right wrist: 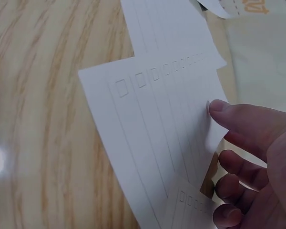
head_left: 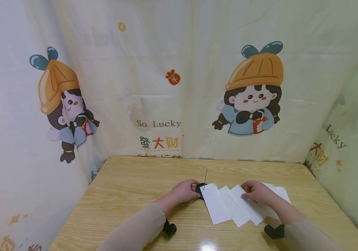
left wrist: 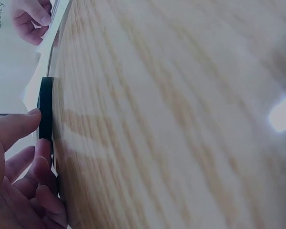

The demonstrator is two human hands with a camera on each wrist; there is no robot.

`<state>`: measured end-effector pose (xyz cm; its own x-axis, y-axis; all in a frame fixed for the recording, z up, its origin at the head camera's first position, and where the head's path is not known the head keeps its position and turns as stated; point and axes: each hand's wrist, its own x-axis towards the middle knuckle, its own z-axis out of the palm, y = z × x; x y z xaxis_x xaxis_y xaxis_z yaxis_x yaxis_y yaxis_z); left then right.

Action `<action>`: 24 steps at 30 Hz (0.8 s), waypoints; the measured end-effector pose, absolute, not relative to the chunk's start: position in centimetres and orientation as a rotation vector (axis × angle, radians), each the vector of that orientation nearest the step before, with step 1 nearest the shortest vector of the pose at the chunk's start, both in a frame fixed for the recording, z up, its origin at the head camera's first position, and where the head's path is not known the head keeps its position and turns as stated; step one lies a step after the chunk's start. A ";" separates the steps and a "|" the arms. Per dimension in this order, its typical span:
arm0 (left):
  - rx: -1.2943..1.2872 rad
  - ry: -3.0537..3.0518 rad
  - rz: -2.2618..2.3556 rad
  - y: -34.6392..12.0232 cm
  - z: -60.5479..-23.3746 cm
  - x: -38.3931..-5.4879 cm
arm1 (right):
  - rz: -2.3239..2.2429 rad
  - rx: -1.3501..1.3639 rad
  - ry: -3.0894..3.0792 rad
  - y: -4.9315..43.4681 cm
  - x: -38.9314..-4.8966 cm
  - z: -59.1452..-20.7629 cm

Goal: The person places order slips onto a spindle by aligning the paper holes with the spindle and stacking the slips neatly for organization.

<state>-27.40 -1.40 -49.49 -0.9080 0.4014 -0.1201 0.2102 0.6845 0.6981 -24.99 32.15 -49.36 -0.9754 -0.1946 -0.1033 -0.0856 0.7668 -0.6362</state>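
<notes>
A bill spike stands on the table, with a thin upright metal pin (head_left: 205, 178) and a round black base (left wrist: 46, 98). My left hand (head_left: 184, 191) holds the rim of that base between thumb and fingers. Over the base's right side lies the corner of a white sheet (head_left: 217, 207), close around the foot of the pin; whether it is pierced I cannot tell. Several lined sheets with printed check boxes fan out to the right. My right hand (head_left: 258, 191) pinches the edge of one sheet (right wrist: 152, 119), thumb on top and fingers beneath.
More white sheets (head_left: 280, 193) lie beyond the right hand. Black wrist devices (head_left: 169, 229) show below both sleeves. The wooden table (head_left: 129, 184) meets a printed cloth curtain (head_left: 154, 87) at its back and sides.
</notes>
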 end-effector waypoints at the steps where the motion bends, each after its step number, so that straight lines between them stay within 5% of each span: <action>1: 0.491 2.636 1.045 -1.4 -49.5 -27.4 | -0.988 -0.231 2.803 32.2 -25.0 -49.4; 24: 0.496 2.640 1.043 -1.3 -49.9 -27.6 | -1.052 -0.244 2.757 32.7 -24.6 -49.9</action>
<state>-27.63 -1.32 -49.88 -0.9081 0.4033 -0.1128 0.2174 0.6841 0.6962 -24.58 32.69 -49.86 -0.9703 -0.2159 -0.1094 -0.0882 0.7363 -0.6709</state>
